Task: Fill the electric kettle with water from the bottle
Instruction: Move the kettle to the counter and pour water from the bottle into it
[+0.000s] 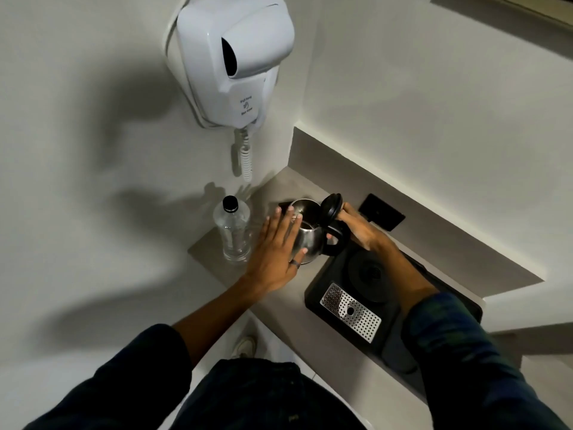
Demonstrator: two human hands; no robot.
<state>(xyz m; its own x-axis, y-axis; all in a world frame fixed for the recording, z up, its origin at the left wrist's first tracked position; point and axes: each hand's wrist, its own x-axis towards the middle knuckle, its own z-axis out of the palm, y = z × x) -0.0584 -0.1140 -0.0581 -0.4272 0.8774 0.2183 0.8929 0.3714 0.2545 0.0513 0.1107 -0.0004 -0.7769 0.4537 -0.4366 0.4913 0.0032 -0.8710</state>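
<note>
- Nearest to me are my dark trousers [279,398] at six o'clock, with a dark sleeve on each forearm running up from the bottom corners.
- Past my knees, a pale shoe [245,346] shows on the floor beside the edge of the surface [310,336].
- At about four o'clock on that grey surface I see a black tray [390,342] holding a perforated metal drip grate [350,311] and, just beyond it, the round black kettle base [369,274].
- My left hand [276,252] lies flat against the near side of the electric kettle [307,234], fingers [290,218] spread apart and pressed on the steel wall, not wrapped round it. A ring sits on one finger.
- My right hand [359,226] reaches in from three o'clock, closed around the kettle's black handle [336,240].
- The kettle stands off its base, on the surface at ten o'clock from the tray, its black lid [331,206] flipped up and the mouth open.
- The clear water bottle [232,234] stands upright just beside the kettle at nine o'clock, black cap on, apart from my left hand.
- Beyond my right hand, a black socket plate [382,216] is set into the ledge.
- Farthest, at twelve o'clock, a white wall-mounted hair dryer [231,57] hangs with its coiled cord [246,156] dangling.
</note>
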